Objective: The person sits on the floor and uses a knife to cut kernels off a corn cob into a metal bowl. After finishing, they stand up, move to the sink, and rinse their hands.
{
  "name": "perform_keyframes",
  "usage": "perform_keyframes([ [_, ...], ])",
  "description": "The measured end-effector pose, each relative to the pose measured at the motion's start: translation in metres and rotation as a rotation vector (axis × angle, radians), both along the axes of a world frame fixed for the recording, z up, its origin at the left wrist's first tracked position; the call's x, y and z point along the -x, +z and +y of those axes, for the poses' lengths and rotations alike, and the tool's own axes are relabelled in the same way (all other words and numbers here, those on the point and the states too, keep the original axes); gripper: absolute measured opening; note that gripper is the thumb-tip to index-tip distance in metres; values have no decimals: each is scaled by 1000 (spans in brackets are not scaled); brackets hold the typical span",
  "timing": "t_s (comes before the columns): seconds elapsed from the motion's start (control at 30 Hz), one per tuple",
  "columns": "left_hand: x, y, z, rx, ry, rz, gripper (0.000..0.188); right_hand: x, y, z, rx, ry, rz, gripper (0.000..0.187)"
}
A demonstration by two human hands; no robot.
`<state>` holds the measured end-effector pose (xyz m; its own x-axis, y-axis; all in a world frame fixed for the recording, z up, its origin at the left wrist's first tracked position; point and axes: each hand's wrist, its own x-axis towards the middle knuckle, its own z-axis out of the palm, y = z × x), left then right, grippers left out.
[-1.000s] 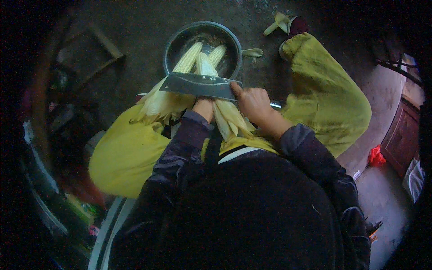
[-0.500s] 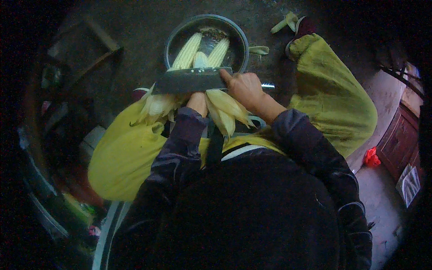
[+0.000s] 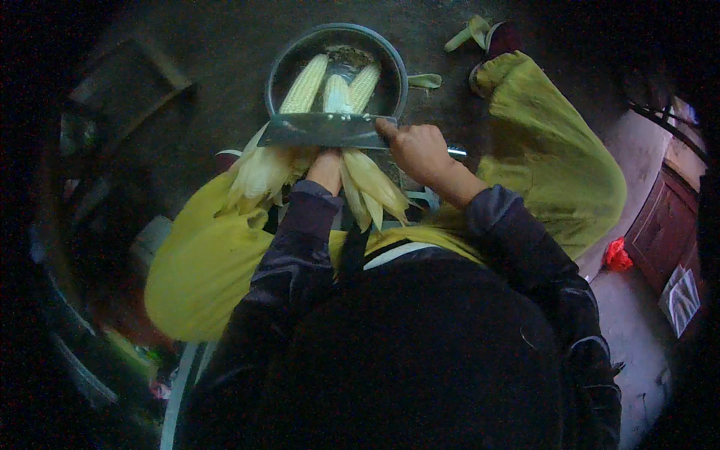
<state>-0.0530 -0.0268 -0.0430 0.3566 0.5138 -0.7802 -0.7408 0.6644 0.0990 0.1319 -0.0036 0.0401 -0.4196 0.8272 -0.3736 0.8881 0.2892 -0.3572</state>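
Note:
My right hand (image 3: pixel 421 154) is wrapped round the handle of a wide-bladed cleaver (image 3: pixel 322 132), its index finger along the blade's end. The blade lies crosswise over the near rim of a round metal basin (image 3: pixel 403 79), with pale bits on its far edge. My left hand (image 3: pixel 326 171) is under the blade, its fingers hidden, in line with a middle ear of corn (image 3: pixel 337 91) that it appears to hold. Two other peeled ears, a left ear (image 3: pixel 306 85) and a right ear (image 3: pixel 364 86), lean into the basin. Pale husks (image 3: pixel 259 176) hang on both sides of my left wrist.
My legs in yellow trousers (image 3: pixel 547 150) spread on either side of the basin. A husk piece (image 3: pixel 425 81) lies right of the basin, and another husk (image 3: pixel 469 34) by my right shoe. A wooden frame (image 3: pixel 161 97) stands left, a red bag (image 3: pixel 618 255) right.
The cleaver and my right hand have shifted a little to the right. More of the middle ear now shows beyond the blade. The view has moved slightly.

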Motion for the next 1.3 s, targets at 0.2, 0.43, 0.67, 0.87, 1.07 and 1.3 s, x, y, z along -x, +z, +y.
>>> perform_keyframes([
  [0.2, -10, 14, 6, 2, -30, 42, 27, -6, 4, 6, -14, -45, -12, 30],
  [0.43, -42, 71, 20, 12, -47, 173, 26, 6, -12, 13, -34, -40, 47, 32],
  [0.67, -11, -24, 10, -67, -126, -56, 27, 17, -19, 35, 19, 6, 65, 39],
  [0.87, -29, 4, 18, 240, -114, 197, 51, 21, -40, 32, 39, -28, 90, 41],
  [1.07, -26, 8, 18, 168, -93, 132, 60, 28, -54, 49, 77, -11, 99, 46],
  [1.3, -24, 10, 22, 230, -64, -31, 65, 26, -75, 71, 73, 58, 133, 44],
])
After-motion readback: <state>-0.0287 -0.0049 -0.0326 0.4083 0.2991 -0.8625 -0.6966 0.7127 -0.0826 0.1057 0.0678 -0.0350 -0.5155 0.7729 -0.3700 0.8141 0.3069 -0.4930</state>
